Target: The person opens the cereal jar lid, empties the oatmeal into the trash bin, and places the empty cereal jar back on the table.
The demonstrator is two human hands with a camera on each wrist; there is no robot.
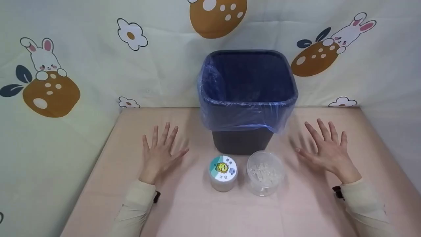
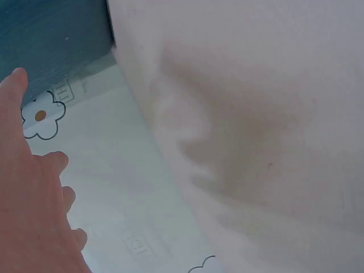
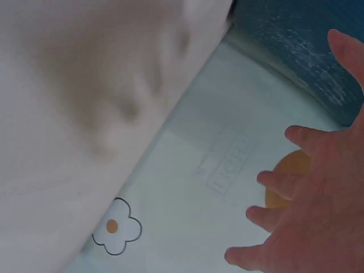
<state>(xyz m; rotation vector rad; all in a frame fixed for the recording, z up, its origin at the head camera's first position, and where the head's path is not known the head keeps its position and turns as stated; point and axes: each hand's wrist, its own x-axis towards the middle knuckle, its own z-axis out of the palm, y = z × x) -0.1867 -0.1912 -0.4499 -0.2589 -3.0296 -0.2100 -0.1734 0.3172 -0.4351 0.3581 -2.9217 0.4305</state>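
Note:
My left hand (image 1: 160, 158) is spread with straight fingers above the table, left of a small round tub (image 1: 223, 172) whose lid carries a sunflower picture. On the other side, my right hand (image 1: 330, 154) is likewise spread, its palm down and holding nothing. Between the hands, beside the lidded tub, stands a clear plastic tub (image 1: 264, 174) with pale whitish bits in it. Behind both tubs is a dark bin (image 1: 243, 141) lined with a blue plastic bag (image 1: 246, 117). The wrist views show the left hand (image 2: 34, 187) and right hand (image 3: 324, 199) empty, fingers apart.
A pinkish cloth covers the table (image 1: 210, 214). At the back and sides hangs a pale curtain (image 1: 158, 75) printed with rabbits, brown fruit and flowers. The bin stands near the table's back edge, close to this curtain.

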